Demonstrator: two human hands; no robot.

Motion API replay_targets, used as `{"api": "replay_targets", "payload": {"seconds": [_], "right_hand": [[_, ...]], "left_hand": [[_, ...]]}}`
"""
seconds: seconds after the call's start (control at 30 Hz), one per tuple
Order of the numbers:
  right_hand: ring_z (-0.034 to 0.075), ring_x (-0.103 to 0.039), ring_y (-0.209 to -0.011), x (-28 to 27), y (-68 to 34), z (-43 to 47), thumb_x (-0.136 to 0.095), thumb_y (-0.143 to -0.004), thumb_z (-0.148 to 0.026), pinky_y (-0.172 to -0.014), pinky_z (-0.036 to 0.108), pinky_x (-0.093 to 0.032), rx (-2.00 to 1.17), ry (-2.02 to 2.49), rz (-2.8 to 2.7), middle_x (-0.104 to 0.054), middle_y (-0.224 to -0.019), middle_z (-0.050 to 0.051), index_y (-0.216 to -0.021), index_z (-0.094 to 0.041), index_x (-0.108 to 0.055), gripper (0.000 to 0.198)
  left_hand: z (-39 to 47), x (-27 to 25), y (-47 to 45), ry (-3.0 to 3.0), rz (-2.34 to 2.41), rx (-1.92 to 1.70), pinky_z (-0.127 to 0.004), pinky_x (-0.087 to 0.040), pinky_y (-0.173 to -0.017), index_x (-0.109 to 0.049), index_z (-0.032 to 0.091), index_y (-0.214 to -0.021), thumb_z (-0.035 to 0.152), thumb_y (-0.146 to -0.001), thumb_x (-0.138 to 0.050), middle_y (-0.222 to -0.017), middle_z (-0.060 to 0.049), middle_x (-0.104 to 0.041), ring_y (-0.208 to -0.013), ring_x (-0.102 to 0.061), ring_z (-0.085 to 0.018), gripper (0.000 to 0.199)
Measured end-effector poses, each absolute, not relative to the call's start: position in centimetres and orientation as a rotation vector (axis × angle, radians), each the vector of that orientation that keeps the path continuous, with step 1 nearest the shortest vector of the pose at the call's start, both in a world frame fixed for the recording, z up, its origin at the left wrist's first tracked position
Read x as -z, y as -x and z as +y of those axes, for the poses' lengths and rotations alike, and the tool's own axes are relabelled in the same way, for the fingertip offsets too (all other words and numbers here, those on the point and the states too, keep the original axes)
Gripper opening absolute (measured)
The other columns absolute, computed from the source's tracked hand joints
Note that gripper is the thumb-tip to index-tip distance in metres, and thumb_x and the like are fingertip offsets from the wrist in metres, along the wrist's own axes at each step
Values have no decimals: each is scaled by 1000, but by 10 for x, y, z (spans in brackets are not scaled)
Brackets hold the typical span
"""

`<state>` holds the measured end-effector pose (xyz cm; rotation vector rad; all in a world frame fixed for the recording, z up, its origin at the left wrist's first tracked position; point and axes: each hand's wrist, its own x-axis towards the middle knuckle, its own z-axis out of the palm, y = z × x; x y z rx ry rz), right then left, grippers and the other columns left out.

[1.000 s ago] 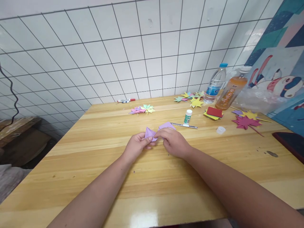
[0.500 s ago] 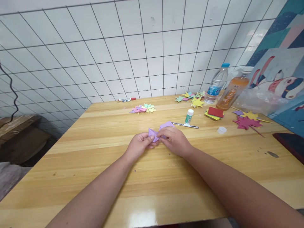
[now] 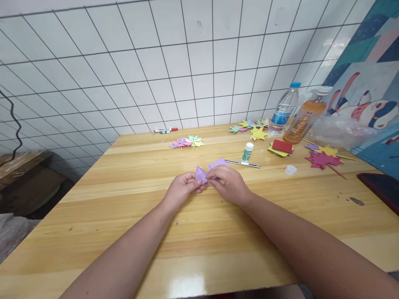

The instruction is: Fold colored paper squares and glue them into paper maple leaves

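Note:
A folded piece of purple paper (image 3: 201, 175) with a pointed upper corner is held between my two hands, just above the table. My left hand (image 3: 184, 185) pinches its lower left side, thumb in front and fingers behind. On the paper's right edge, the thumb and fingertips of my right hand (image 3: 230, 182) are closed in a pinch. Another piece of purple paper (image 3: 218, 162) shows behind my right hand, mostly covered by it. Just beyond stand a glue stick (image 3: 247, 153) and, lying flat at its foot, a slim metallic pen-like tool (image 3: 243, 164).
Paper leaves (image 3: 187, 142) lie at the back of the wooden table (image 3: 124, 182), with more paper leaves (image 3: 257, 133) farther right. A stack of coloured paper (image 3: 282, 147), a water bottle (image 3: 283, 110), an orange drink bottle (image 3: 307, 120), a clear cap (image 3: 290, 170) and markers (image 3: 166, 130) are also there.
The purple paper's pointed corner has risen slightly and its left face has tilted between my fingers. Both hands keep nearly the same place and grip.

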<state>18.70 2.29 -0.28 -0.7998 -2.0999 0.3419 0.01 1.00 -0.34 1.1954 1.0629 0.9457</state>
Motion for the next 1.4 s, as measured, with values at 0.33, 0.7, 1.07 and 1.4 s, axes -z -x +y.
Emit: {"api": "replay_targets", "payload": {"seconds": [0.33, 0.7, 1.07, 1.4], "right_hand": [[16, -57, -87, 4, -185, 22, -51, -82, -14, -77, 28, -42, -344, 909, -2086, -65, -86, 3, -84, -21, -62, 13], [13, -59, -79, 8, -177, 25, -63, -72, -22, -73, 28, -47, -869, 1056, -1742, -66, -90, 2, -89, -20, -64, 17], [10, -52, -66, 15, -176, 30, -69, -68, -25, -65, 25, -44, -969, 1065, -1680, -64, -82, 1, -90, -19, -69, 23], [14, -58, -78, 10, -178, 24, -66, -73, -20, -72, 26, -46, -609, 1016, -1801, -64, -88, 3, -78, -22, -70, 7]], "left_hand": [[6, -2, -5, -1304, 1045, -930, -33, -48, -77, -60, 14, -104, 38, -63, -75, -92, -10, -70, -89, -65, -23, 50], [6, 1, -9, -1357, 1078, -927, -27, -46, -66, -63, 13, -96, 39, -65, -73, -85, -7, -71, -75, -64, -19, 42], [8, 2, -5, -1291, 1058, -916, -28, -47, -68, -64, 13, -97, 38, -66, -73, -83, -9, -71, -75, -65, -19, 41], [8, 3, -6, -1295, 1056, -894, -25, -45, -65, -65, 12, -95, 38, -66, -72, -78, -7, -69, -71, -63, -16, 39]]}}
